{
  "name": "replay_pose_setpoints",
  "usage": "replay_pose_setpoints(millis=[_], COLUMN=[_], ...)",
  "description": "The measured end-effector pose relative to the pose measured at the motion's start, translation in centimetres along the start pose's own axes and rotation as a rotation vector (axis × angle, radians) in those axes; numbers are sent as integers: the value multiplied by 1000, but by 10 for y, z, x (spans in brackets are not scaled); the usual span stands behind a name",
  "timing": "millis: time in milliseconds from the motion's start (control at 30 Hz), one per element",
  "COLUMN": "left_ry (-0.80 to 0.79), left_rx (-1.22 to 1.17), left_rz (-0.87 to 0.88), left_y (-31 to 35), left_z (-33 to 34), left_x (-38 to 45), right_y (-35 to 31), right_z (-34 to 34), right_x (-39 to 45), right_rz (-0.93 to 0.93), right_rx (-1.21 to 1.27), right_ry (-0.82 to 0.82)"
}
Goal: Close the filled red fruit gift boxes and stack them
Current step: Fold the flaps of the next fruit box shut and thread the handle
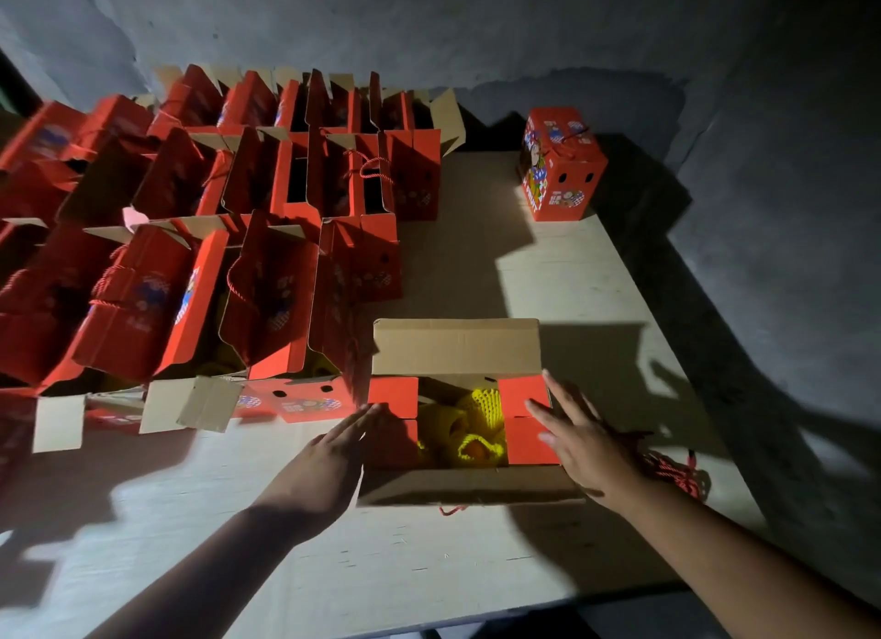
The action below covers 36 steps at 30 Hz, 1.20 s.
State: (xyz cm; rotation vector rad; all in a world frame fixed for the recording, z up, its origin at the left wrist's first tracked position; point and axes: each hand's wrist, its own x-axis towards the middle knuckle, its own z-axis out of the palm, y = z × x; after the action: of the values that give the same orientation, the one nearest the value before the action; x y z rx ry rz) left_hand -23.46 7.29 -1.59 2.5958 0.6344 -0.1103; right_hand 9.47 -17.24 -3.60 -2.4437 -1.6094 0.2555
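The open box (457, 419) sits on the desk (562, 280) right in front of me, between my two hands, and I judge I am at the first fold of closing it. Its two short red side flaps are lying inward, one on the left (393, 397) and one on the right (524, 395), with the fruit in yellow foam netting (465, 428) showing in the gap between them. The long far flap (455, 347) stands up, plain cardboard side toward me, and the near flap (467, 486) hangs outward toward me. My left hand (333, 452) has its fingers (364, 416) straight and together, pressing on the left side flap; my right hand (584, 440) has its fingers (555, 402) straight and slightly spread, flat on the right side flap. Neither hand grips anything. Next, I think, I must hold the side flaps down while bringing the far flap and near flap over them, and mind the red cord handle (674, 471) lying just beside my right wrist so it is not trapped. To the left stand rows of other open boxes (267, 295), flaps up, waiting. Well apart at the far right of the desk stands one closed box (560, 166), which I take as the start of the stack.
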Motion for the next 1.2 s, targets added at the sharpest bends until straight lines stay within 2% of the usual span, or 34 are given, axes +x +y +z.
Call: replay_pose_setpoints(millis=[67, 167, 233, 333, 500, 600, 667, 767, 867, 1000, 1200], left_ry=[-35, -96, -82, 34, 203, 287, 305, 293, 240, 101, 120], left_rx=[18, -47, -134, -322, -392, -469, -446, -291, -120, 30, 117], left_rz=[22, 45, 67, 68, 3, -119, -176, -82, 4, 26, 39], left_y=[-1, -3, -4, -3, 9, 13, 12, 13, 13, 11, 14], left_z=[-1, -1, -1, 0, -1, 2, 6, 8, 8, 10, 9], left_x=[0, -3, -3, -3, 7, 12, 16, 20, 23, 27, 34], right_y=[4, 14, 19, 14, -7, -22, -29, -35, -35, -32, -25], right_z=[-2, 0, -3, -16, -29, -28, -24, -23, -23, -19, -13], right_x=[-3, -14, -21, -23, -21, -14, -8, 1, 2, -5, -12], right_rz=[-116, -226, -254, -164, 102, 302, 323, 283, 168, 104, 44], right_rx=[-146, -215, -181, 94, 454, 612, 647, 482, 297, 262, 121], right_ry=[39, -133, -178, -167, -167, -63, 21, 78, 76, -47, -63])
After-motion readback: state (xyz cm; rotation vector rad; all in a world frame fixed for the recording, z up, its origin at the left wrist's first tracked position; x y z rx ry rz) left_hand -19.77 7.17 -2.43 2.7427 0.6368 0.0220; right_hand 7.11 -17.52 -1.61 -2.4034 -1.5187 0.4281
